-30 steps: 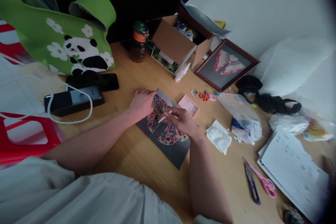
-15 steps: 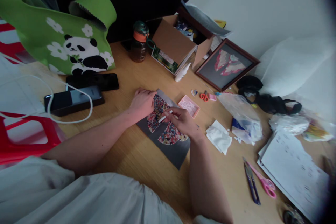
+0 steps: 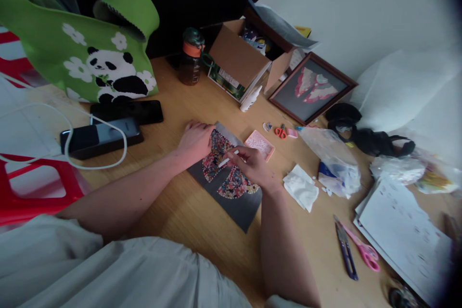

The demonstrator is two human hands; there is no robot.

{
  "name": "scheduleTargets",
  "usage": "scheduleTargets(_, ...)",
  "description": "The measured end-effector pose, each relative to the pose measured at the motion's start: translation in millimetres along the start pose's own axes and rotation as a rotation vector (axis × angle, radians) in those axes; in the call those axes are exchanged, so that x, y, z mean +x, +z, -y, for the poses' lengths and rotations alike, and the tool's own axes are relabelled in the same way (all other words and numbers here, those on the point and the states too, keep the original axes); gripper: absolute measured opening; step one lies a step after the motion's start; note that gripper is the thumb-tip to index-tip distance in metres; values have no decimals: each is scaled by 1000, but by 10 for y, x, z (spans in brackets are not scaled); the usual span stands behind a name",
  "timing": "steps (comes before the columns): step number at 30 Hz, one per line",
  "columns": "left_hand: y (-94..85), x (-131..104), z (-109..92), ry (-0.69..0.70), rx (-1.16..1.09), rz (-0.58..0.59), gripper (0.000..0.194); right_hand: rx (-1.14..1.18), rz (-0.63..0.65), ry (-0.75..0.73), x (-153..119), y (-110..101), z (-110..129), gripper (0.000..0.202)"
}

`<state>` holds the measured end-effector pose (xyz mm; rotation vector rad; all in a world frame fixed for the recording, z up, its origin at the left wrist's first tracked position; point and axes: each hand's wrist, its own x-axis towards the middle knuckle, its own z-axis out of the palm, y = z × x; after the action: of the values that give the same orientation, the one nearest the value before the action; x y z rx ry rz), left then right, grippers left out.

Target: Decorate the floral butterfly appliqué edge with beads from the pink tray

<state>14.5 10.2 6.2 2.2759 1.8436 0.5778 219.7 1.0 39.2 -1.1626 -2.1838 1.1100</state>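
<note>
A dark grey cloth lies on the desk, bearing butterfly-wing shapes of flowered fabric edged with small white beads or dots. My left hand rests on the cloth's upper left edge, its fingers laid down and partly hidden. Above the flowered fabric, my right hand is closed round a slim white pen-like stick, whose tip points down and left to the fabric. Just beyond that hand stands a pink tray of tiny pale beads.
Right of the cloth are a crumpled white tissue, a plastic bag, dark thread snips and pink scissors. Behind stand a bottle, a cardboard box and a framed butterfly. Phones lie left.
</note>
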Motion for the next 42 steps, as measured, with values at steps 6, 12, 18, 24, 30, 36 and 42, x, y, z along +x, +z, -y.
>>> scheduleTargets(6, -17, 1, -13, -6, 6, 1, 41, -9, 12, -9, 13, 6, 34, 47)
scheduleTargets(12, -23, 0, -16, -10, 17, 15, 42, -17, 13, 0, 18, 12, 21, 47)
scheduleTargets(18, -16, 0, -11, -9, 1, 15, 42, 4, 9, 1, 13, 17, 12, 47)
scheduleTargets(24, -9, 4, -4, 1, 4, 6, 42, 30, -103, 19, 17, 34, -33, 45)
scheduleTargets(30, -18, 0, -14, -8, 3, 10, 41, -11, -99, 4, 34, 48, -7, 45)
scheduleTargets(36, -16, 0, -15, -9, 5, 17, 41, -26, -74, 6, 31, 49, 9, 43)
scheduleTargets(42, -8, 4, -5, -7, 6, 20, 42, -3, -47, 25, 27, 58, 7, 42)
